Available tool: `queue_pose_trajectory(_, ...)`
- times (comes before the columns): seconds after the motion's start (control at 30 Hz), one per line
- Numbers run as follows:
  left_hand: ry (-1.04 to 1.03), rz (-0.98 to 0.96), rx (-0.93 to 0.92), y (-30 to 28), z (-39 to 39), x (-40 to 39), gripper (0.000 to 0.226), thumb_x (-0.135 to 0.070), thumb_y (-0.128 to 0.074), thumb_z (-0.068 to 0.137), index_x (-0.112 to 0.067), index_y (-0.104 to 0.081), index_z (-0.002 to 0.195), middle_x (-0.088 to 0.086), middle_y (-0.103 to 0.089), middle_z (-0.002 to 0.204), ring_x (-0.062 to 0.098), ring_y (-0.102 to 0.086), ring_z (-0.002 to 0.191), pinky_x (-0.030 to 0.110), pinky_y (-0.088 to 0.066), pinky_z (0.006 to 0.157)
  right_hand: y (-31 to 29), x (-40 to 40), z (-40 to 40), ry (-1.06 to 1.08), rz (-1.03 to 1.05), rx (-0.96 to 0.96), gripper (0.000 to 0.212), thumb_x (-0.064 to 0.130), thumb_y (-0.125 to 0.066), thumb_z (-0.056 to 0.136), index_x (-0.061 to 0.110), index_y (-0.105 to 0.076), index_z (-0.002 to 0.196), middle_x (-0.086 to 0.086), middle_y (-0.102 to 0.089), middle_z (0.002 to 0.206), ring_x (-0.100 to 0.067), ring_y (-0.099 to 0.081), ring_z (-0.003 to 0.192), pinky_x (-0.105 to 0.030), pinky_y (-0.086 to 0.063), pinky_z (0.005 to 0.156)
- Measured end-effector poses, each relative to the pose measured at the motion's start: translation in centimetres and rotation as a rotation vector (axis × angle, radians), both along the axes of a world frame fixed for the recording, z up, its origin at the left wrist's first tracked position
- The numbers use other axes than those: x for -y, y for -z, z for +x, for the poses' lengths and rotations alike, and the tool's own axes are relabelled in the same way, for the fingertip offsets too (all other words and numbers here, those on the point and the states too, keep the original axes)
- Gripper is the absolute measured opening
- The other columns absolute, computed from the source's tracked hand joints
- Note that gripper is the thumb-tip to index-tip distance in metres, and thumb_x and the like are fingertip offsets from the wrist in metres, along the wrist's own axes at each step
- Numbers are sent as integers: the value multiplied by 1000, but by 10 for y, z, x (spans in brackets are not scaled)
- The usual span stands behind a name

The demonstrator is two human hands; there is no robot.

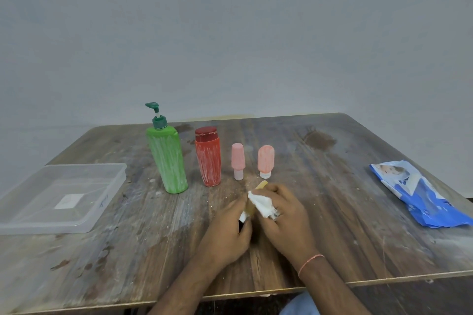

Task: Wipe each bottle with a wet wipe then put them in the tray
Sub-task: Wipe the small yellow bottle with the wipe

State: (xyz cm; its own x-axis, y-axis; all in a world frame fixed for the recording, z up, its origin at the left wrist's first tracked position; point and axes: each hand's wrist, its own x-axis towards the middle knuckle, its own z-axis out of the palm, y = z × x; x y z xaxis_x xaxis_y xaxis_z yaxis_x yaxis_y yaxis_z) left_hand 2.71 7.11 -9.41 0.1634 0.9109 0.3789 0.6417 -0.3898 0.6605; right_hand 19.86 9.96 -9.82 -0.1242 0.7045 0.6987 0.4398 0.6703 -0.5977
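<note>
Hands (256,220) and wipe (262,203) hide yellow bottle (261,184).

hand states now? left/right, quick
Left hand: holding the yellow bottle.
Right hand: holding the wipe against the bottle.

Dim, even light — soft shadows; wide-angle bending at edges; slight blur.

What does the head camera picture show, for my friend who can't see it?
Two hands, left hand and right hand, rub a yellow bottle with a white wipe over a wooden table. Behind stand four bottles; a clear tray sits left, a blue wipes pack right.
</note>
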Motion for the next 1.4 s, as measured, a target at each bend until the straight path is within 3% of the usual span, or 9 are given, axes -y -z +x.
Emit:
queue_pose_trajectory(0.03, -4, -9, 22, 0, -1, -1, 37, -12, -61, 97, -34, -61, 126, -32, -59, 106, -7, -59, 106, 27, -53, 92, 1, 1, -1, -31, 13, 40, 28, 18, -75, 95, 25, -80, 122, 14, -67, 113, -2, -68, 99, -15, -52, 79)
queue_pose_trajectory(0.1, -18, -30, 84, 2, -1, -1, 51, -11, -62, 96, -34, -57, 141, -34, -60, 122, -11, -57, 120, 24, -50, 103, 3, 1, -3, -76, 9, 100, 27, 18, -75, 95, 26, -80, 121, 13, -66, 111, -3, -67, 94, -19, -53, 76)
queue_pose_trajectory(0.23, -69, -108, 121, 4, -3, -3, 80, -19, -61, 93, -31, -28, 165, -18, -51, 155, -9, -45, 140, 28, -42, 119, 6, 0, -2, -129, 17, 166, 28, 18, -78, 95, 29, -80, 121, 12, -65, 109, -6, -67, 91, -28, -55, 73)
queue_pose_trajectory(0.4, -45, -57, 128, -1, 0, -1, 71, -11, -63, 99, -50, -38, 153, -31, -60, 136, -10, -54, 130, 18, -46, 109, 7, -1, -4, -28, 93, 173, 30, 17, -73, 96, 23, -80, 124, 8, -66, 112, -7, -66, 94, -20, -55, 78)
queue_pose_trajectory(0.53, -25, -54, 78, 1, -1, -3, 59, -21, -62, 100, -34, -47, 155, -23, -63, 137, -5, -58, 126, 30, -51, 107, 8, -2, -1, 87, 66, 109, 35, 14, -73, 92, 23, -80, 126, 7, -68, 118, -8, -69, 100, -14, -52, 84)
queue_pose_trajectory(0.7, -14, -64, 3, -1, 0, 2, 60, -30, -60, 100, -37, -42, 158, -21, -62, 139, -5, -57, 122, 28, -51, 103, 4, -3, 2, 193, 27, 47, 41, 13, -70, 87, 22, -80, 125, 7, -69, 117, -8, -69, 99, -1, -42, 86)
queue_pose_trajectory(0.87, -33, -95, -57, -1, -1, 2, 46, -42, -57, 101, -32, -52, 146, -13, -64, 134, 5, -60, 113, 38, -55, 96, 0, -5, 4, 218, -7, -86, 38, 24, -63, 89, 24, -81, 122, 8, -69, 110, -6, -70, 96, -7, -48, 80)
queue_pose_trajectory(1.07, 2, -81, -43, -1, -1, 3, 60, -38, -59, 104, -37, -38, 160, -25, -53, 148, -7, -52, 126, 24, -48, 102, -1, -7, 6, 257, -80, -226, 24, 14, -79, 96, 26, -81, 117, 13, -72, 107, 6, -67, 100, -4, -48, 78)
queue_pose_trajectory(1.4, 29, -63, 16, 0, -2, 5, 61, -36, -57, 105, -43, -33, 161, -29, -46, 154, -4, -46, 138, 28, -45, 110, -7, -6, 10, 184, -329, -540, 26, 26, -82, 93, 43, -69, 107, 24, -73, 103, 12, -70, 96, -9, -57, 71)
